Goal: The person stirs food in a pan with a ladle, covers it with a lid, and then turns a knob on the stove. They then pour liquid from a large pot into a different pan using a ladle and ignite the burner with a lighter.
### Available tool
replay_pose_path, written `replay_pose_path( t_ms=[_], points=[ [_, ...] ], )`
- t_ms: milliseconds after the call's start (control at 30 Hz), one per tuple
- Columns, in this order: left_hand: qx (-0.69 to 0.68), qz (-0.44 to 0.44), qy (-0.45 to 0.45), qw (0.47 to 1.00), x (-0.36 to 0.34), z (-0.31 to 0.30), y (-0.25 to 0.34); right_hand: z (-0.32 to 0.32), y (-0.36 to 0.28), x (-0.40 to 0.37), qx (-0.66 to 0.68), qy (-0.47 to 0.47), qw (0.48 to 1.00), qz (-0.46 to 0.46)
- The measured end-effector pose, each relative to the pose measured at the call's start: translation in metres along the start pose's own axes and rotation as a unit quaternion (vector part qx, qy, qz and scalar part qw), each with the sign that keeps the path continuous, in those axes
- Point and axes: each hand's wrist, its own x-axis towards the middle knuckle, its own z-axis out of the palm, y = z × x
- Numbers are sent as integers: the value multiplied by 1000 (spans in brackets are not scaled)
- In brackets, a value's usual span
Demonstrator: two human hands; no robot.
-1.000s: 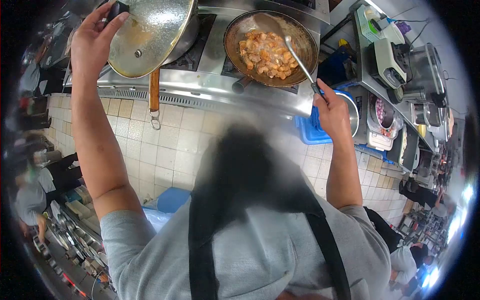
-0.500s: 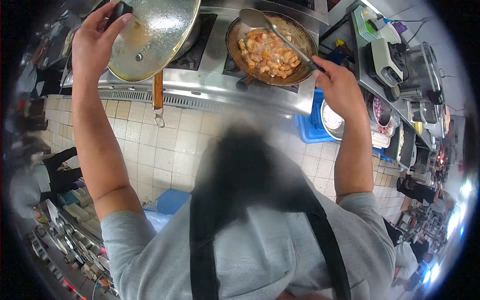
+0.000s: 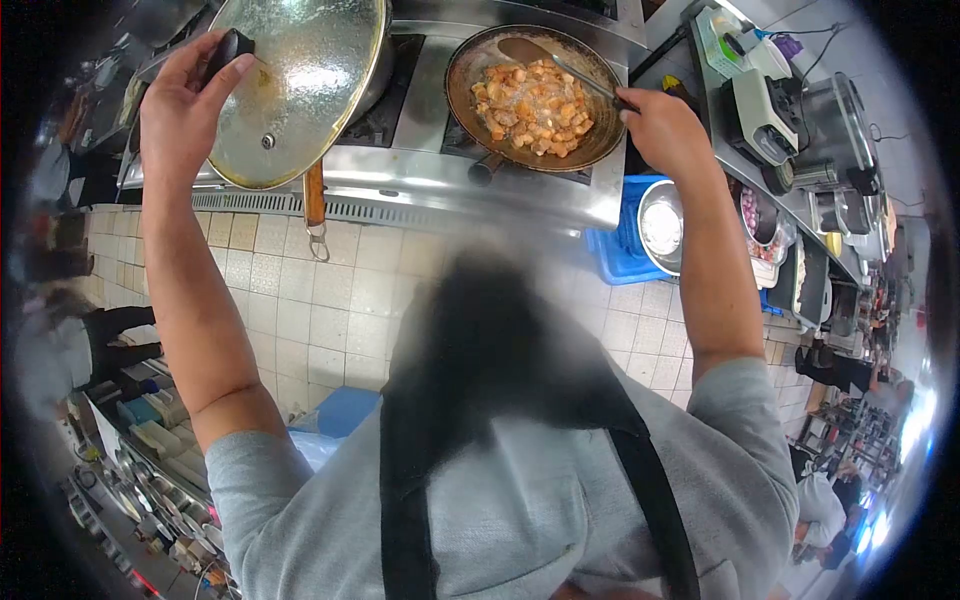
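My left hand grips the black knob of a large glass lid, which is tilted over a pot at the left of the stove. A wooden handle with a metal ring sticks out below the lid. In my right hand is the dark grip of a cooking spoon. Its head rests at the far inner side of a frying pan, by the browned chunks of food, probably meat. The pan's short handle points towards me, and neither hand touches it.
The steel stove front runs across ahead of me. On the right, a metal bowl sits in a blue crate, beside a shelf with appliances and pots. Other people stand at both far sides.
The spoon head has gone down from above the pan's far rim into the pan. My right hand has moved slightly up. The lid has shifted a little left and down.
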Motion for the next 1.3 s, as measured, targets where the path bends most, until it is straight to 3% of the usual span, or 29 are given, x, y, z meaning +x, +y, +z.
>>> replay_pose_path(
  t_ms=[200, 300, 400, 600, 767, 833, 900, 1000, 1067, 1100, 1167, 1300],
  points=[
    [17, -2, 8, 1000, -6, 0, 7, -39, -8, 25, -89, -85, 991, -55],
    [65, -16, 17, 998, -12, -6, 13, -67, 10, 28, -75, -5, 987, -141],
    [31, -20, 37, 999, -12, -6, 4, -72, 11, 42, -68, -30, 994, -84],
    [128, 0, 26, 991, -15, -9, 12, -43, 5, 63, -114, -35, 987, -109],
    [73, 7, 22, 997, -17, -8, 2, -51, -11, 52, -123, -55, 978, -158],
    [57, 8, 18, 998, -18, -8, 1, -72, -12, 48, -17, -69, 984, -164],
    [107, -1, 22, 994, -18, -10, 3, -86, -16, 49, 9, -88, 988, -125],
    [75, 6, 19, 997, -15, -13, -8, -89, -22, 49, 36, -82, 993, -77],
    [82, 8, 20, 996, -13, -15, -8, -82, -14, 61, -134, 16, 965, -224],
    [89, 9, 21, 996, -12, -15, -8, -85, -28, 59, -134, 16, 965, -224],
    [87, 7, 25, 996, -14, -16, -2, -95, -67, 56, -200, -86, 975, -46],
    [71, 22, 34, 997, -17, -17, 0, -72, -72, 73, -241, -64, 966, -70]
  ],
)
